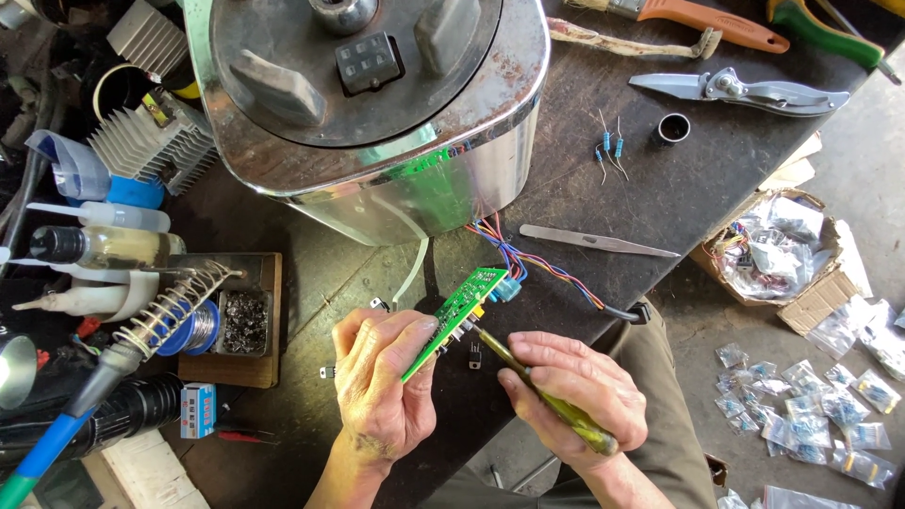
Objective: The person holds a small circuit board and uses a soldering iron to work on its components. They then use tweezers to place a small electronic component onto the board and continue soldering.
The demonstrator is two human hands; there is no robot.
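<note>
My left hand (382, 377) grips a green circuit board (459, 313), held edge-on and tilted. Coloured wires (509, 254) run from the board up into a shiny metal appliance (377, 113) that stands upside down on the dark workbench (660, 188). My right hand (575, 391) holds a screwdriver with a yellowish handle (566, 415), its tip touching the board's component side. A small black transistor (474, 353) lies on the bench between my hands.
A soldering iron stand with a coil and solder spool (189, 316) sits at the left beside bottles and heatsinks (141, 141). Tweezers (594, 242), resistors (611, 149), a folding knife (745, 91) and a brush lie on the bench. A cardboard box (782, 254) and several small bags lie on the floor.
</note>
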